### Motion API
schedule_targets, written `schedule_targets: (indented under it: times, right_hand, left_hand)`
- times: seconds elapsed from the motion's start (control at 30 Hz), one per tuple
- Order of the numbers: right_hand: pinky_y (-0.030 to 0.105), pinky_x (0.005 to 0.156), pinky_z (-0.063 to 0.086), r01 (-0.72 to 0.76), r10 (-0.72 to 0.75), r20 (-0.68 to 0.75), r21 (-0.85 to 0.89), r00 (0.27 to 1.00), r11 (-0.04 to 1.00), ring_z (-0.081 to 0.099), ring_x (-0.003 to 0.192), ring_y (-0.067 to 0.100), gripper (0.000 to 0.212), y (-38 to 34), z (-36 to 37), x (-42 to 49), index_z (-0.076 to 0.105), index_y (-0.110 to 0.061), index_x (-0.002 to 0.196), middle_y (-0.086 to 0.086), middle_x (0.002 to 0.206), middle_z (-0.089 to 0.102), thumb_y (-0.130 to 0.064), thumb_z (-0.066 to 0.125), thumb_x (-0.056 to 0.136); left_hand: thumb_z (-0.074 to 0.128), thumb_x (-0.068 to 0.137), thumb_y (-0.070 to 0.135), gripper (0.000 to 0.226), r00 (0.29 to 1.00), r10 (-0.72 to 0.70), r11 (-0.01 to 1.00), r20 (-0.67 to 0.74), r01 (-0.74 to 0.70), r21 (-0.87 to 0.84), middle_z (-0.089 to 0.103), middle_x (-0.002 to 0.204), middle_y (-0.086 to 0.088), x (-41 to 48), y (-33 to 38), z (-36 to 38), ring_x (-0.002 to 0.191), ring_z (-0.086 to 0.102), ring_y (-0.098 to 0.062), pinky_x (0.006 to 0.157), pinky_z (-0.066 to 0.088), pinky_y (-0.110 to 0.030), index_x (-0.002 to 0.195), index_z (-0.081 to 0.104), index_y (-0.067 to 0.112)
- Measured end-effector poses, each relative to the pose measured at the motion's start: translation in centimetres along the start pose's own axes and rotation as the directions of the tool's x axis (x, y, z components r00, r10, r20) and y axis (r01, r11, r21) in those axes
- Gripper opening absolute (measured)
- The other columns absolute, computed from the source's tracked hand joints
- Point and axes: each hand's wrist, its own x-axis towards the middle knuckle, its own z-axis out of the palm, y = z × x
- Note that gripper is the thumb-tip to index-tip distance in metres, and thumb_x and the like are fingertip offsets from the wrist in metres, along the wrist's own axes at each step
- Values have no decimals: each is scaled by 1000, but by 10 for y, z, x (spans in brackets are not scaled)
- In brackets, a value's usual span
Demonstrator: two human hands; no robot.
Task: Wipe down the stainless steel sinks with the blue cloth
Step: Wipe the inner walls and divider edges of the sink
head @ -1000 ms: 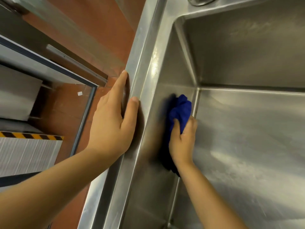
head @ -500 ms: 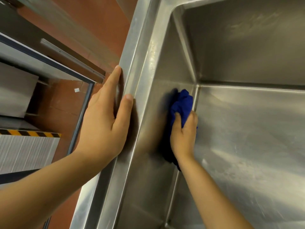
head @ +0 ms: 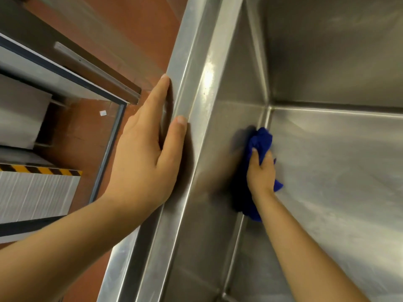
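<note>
Head view, looking down into the stainless sink (head: 331, 175). I see the left hand (head: 148, 153) laid flat on the sink's outer rim (head: 189, 88). Its fingers (head: 159, 94) are straight and close together, the thumb lies along the rim's top edge, and it holds nothing. The right hand (head: 260, 173) is down inside the basin, fingers (head: 255, 156) curled round the bunched blue cloth (head: 260, 138). The cloth sticks out beyond those fingertips and trails below the wrist. It sits at the seam where the left inner wall meets the basin floor. The back corner of the basin lies just past the right fingertips. Outside the rim, beyond the left fingers, red floor tiles (head: 139, 29). Well off to the left of that hand, a yellow-and-black striped strip (head: 39, 170).
</note>
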Motion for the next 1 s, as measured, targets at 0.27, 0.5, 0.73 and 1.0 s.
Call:
schedule_targets:
  times: [0.27,0.5,0.73,1.0]
  right_hand:
    - [36,91,39,-68,69,58,-25,996,997,52,100,27,16,20,-8,-82,54,-8,109,7,100,52,-17,45,100]
    - [9,88,38,335,-363,127,197,923,921,53,100,2,13,-90,-27,-173,45,-41,106,-14,106,52,-41,42,93]
    - [26,97,41,226,-233,21,172,972,959,50,101,9,22,-70,-9,-151,50,-20,117,-2,112,50,-28,46,96]
    - [15,94,42,386,-418,88,248,904,888,53,109,6,34,-98,-20,-210,48,-25,125,-9,122,46,-38,42,95]
  left_hand:
    - [35,103,37,53,999,50,998,2,-50,29,35,152,13,4,-2,0,133,37,-13,109,24,-27,153,16,31]
    - [41,101,36,58,998,45,987,-54,-36,158,49,138,-3,-8,-1,-4,130,39,-25,105,31,-38,152,22,15]
    - [29,94,49,65,999,9,995,36,-13,100,45,140,7,-71,-24,-10,127,38,-15,103,27,-29,153,13,27]
    - [34,94,51,63,1000,-19,1000,19,19,15,55,125,-15,-69,-23,-6,112,50,-31,97,45,-46,152,20,29]
